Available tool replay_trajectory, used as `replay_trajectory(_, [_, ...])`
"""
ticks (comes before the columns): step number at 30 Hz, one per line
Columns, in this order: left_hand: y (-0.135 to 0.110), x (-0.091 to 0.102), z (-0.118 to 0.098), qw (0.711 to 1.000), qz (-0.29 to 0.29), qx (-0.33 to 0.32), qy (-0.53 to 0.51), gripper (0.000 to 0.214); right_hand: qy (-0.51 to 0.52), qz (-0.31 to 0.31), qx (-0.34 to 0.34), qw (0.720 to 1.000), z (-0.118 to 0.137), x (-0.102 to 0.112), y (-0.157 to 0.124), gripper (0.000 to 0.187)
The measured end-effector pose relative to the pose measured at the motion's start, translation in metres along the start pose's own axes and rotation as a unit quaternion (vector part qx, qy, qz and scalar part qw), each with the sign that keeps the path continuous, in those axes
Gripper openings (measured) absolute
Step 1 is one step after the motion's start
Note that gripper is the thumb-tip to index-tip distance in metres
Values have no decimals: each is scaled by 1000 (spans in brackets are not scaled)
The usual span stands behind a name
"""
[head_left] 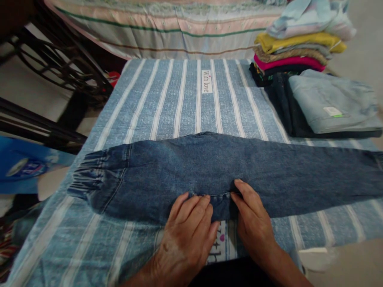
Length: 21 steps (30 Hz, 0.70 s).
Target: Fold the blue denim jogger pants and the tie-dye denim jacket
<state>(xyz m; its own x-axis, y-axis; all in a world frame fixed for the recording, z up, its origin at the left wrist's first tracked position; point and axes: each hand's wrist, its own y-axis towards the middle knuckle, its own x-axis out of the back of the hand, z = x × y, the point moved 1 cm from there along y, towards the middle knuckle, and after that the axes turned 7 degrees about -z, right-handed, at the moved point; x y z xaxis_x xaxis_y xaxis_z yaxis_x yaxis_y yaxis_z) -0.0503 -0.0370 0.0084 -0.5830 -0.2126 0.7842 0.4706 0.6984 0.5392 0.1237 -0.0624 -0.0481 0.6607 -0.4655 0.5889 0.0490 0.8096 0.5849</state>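
A pair of dark blue jeans [185, 167], folded lengthwise, lies across the table. Its gathered elastic waist is at the left and a leg runs off to the right. My left hand [191, 227] rests on the near edge of the denim, fingers stretched out flat over the cloth and thumb beside the edge. Just to its right, my right hand [254, 217] is closed on the same edge, thumb and fingers pinching the fabric near a short seam. The undersides of both hands are hidden.
A blue-and-white striped cloth [187, 99] covers the table. At the back right stands a pile of folded clothes [293, 52], with folded light blue jeans [335, 103] on darker ones before it. Dark metal framework [56, 71] and a blue bag [30, 165] are at the left.
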Motion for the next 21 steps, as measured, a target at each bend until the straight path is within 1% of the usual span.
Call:
replay_trajectory(5, [-3, -1, 4, 1000, -6, -6, -22, 21, -20, 10, 0, 1000, 1, 1, -1, 55])
replay_trajectory(12, [-6, -4, 8, 998, -27, -26, -49, 18, -50, 9, 23, 998, 3, 2, 1, 46])
replay_trajectory(15, [-6, -4, 10, 998, -22, -25, -53, 18, -52, 8, 34, 998, 3, 3, 3, 45])
replay_trajectory(18, [-7, -5, 11, 998, -12, -28, -57, 18, -55, 20, 36, 998, 3, 3, 3, 42])
replay_trajectory(21, [-9, -5, 11, 998, -11, -16, -66, 17, -58, 30, 32, 997, 4, 4, 2, 41])
